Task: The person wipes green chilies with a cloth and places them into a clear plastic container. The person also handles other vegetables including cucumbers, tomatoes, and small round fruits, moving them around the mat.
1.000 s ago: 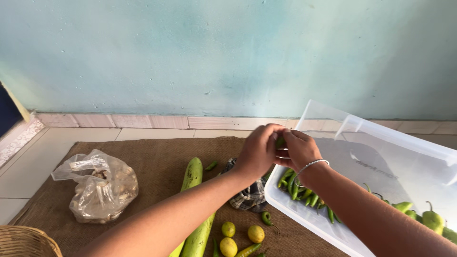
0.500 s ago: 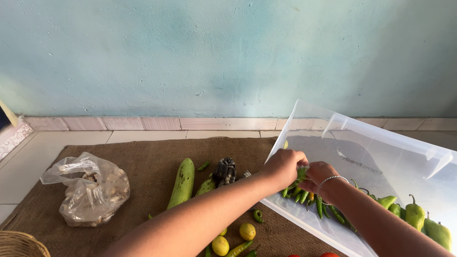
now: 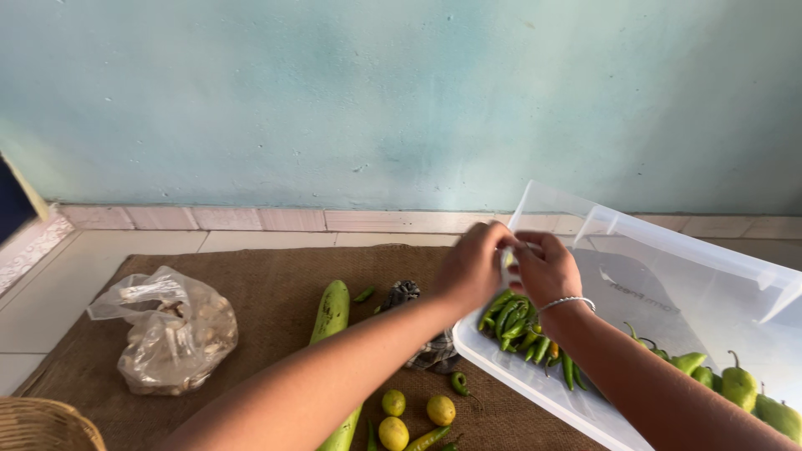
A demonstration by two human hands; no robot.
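Observation:
My left hand (image 3: 472,267) and my right hand (image 3: 547,269) meet fingertip to fingertip above the near-left corner of a clear plastic tub (image 3: 668,250). Together they pinch a small green chili, which the fingers mostly hide. Right below them, inside the tub, lies a pile of slim green chilies (image 3: 511,321). A thin silver bangle sits on my right wrist. Larger green peppers (image 3: 739,388) lie further right in the tub.
A burlap mat (image 3: 267,276) covers the tiled floor by a pale blue wall. It carries a long green gourd (image 3: 332,309), a dark checked cloth (image 3: 430,355), a loose chili (image 3: 459,382), yellow-green limes (image 3: 409,413) and a clear filled bag (image 3: 175,330). A wicker basket (image 3: 42,426) sits at bottom left.
Both hands dipped into the chili pile half a second ago and have now risen again, joined above it. The view shifted slightly.

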